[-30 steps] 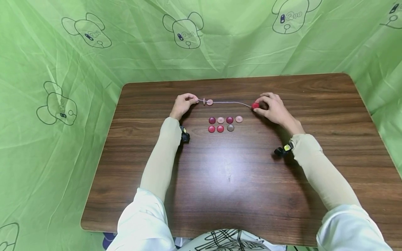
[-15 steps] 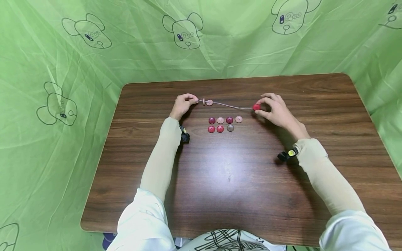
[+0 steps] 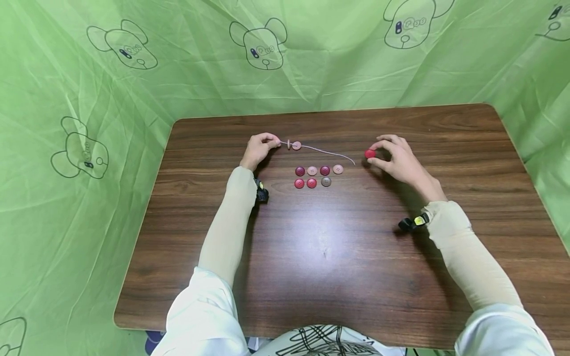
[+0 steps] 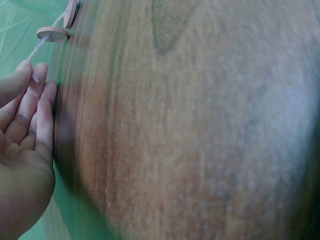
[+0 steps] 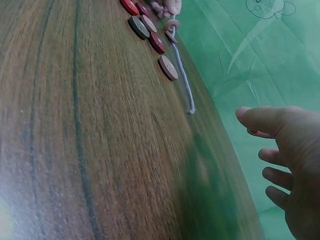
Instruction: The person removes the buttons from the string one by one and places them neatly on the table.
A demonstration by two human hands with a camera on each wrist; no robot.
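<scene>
My left hand pinches one end of a thin pale string between thumb and fingertip. Two pale pink buttons are threaded on it near that hand: one stands on edge, the other is tilted toward the camera. From them the string runs right over the table to a loose end, seen in the right wrist view as a bent tip. Right of that end, my right hand pinches a red button between thumb and index finger. In the right wrist view the thumb hides most of this button.
Two rows of buttons lie below the string on the wooden table: dark red ones, pink ones, bright red ones and a grey-brown one. A green cloth hangs behind the table.
My right hand has drawn back rightward with the red button, which has come off the string. The string's free end has dropped toward the button rows. My left hand stays put.
</scene>
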